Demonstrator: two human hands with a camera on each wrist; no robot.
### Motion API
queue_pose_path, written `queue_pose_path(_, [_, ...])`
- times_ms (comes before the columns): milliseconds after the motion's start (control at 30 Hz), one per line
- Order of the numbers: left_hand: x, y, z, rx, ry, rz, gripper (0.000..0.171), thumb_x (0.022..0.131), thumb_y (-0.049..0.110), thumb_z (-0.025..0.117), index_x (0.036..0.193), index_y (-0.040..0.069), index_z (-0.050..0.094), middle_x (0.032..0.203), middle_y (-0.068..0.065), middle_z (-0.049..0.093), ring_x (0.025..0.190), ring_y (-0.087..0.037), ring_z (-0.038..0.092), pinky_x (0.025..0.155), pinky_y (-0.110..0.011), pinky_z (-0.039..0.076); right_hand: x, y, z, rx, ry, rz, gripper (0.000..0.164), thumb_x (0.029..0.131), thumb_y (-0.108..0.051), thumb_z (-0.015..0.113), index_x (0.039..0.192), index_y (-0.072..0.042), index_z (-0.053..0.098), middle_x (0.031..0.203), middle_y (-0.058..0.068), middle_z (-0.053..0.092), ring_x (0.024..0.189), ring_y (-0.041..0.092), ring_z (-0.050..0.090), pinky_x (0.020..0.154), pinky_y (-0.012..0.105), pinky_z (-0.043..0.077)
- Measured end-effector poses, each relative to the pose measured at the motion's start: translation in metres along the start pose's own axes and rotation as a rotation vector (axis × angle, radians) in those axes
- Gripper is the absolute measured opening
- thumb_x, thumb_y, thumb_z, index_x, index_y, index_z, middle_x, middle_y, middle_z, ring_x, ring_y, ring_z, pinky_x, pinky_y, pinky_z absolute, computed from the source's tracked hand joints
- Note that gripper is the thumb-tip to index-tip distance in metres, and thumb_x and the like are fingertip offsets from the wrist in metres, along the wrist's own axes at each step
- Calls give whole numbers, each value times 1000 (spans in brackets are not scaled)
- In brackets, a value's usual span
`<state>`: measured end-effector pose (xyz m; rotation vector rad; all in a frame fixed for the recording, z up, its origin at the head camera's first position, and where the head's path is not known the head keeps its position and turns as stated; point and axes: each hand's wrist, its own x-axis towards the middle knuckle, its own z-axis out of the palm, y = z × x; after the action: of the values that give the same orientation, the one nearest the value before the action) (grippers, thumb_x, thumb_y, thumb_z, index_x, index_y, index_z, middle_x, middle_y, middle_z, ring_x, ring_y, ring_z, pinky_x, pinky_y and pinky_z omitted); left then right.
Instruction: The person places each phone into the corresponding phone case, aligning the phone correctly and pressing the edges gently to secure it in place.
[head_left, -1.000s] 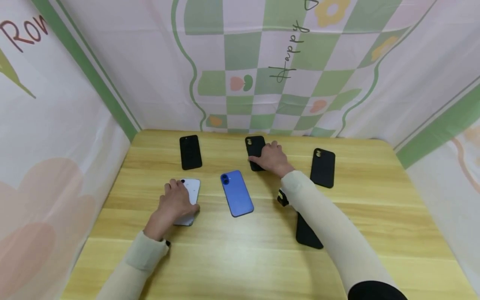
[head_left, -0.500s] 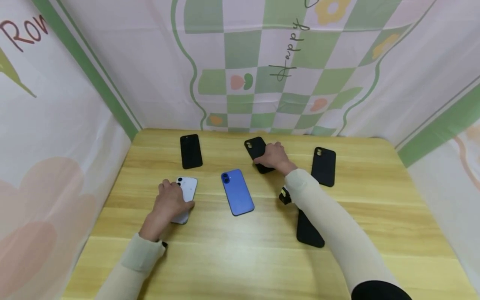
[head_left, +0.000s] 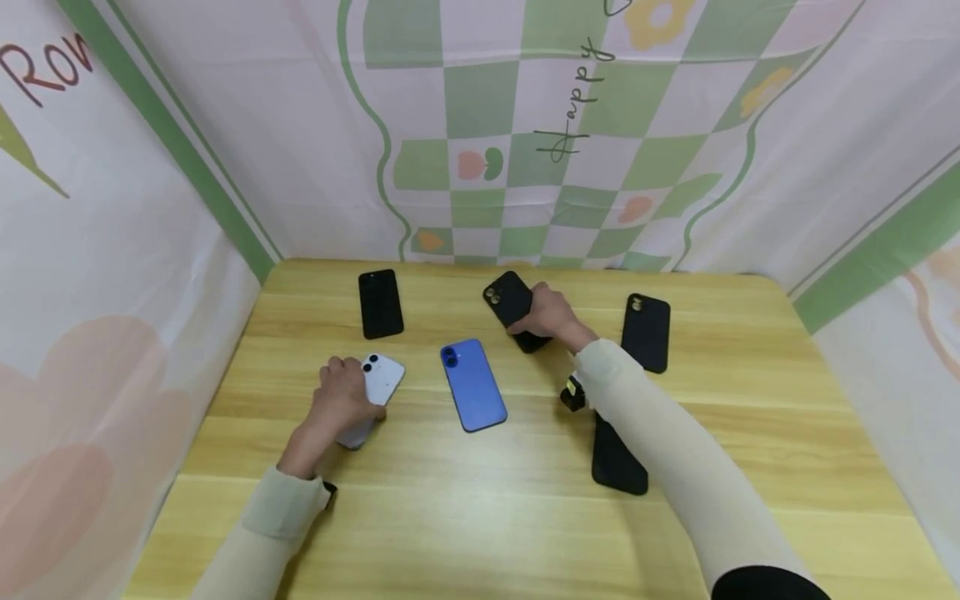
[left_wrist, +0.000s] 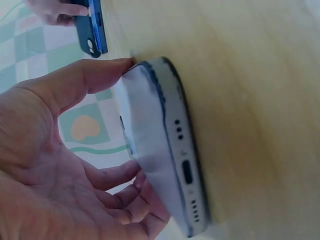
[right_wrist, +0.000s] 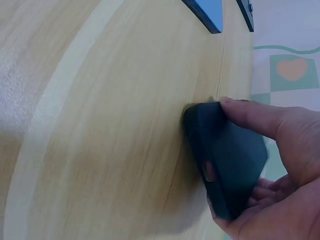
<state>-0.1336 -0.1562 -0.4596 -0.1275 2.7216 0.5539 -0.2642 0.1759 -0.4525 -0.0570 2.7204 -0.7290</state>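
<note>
My left hand grips the white phone, my right hand the black case, both on the desk. Risk: a careless drag could knock the blue phone (lying between).

I see a wood-grain table beneath both grips, softly shining; a green-checked cloth hangs beyond them, a pink-printed cloth to their left.

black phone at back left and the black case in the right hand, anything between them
The head view shows bare tabletop between the black phone and the black case in the right hand; the blue phone lies nearer the person.
</note>
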Motion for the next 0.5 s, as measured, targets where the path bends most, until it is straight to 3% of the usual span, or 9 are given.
queue_pose_path(233, [0,-2,1,-61,20,12,90,78,20,93,141,-15,40,129,-34,49,112,-42,50,94,-58,51,0,-1,-2,45,65,-65,38,96,-15,77,123,9,66,122,27,67,108,40,66,93,48,58])
queue_pose_path(367, [1,-6,2,-124,4,21,92,78,16,92,144,-14,35,134,-36,46,111,-42,54,96,-54,53,-2,-3,-4,76,65,-74,30,97,-11,73,119,9,66,121,27,68,108,38,66,95,46,58])
queue_pose_path(500, [2,-8,1,-181,-27,21,95,79,12,92,147,-10,29,135,-36,50,107,-39,59,92,-51,56,-6,-3,-5,127,63,-72,17,95,-7,74,103,5,66,104,20,68,93,30,63,83,38,56])
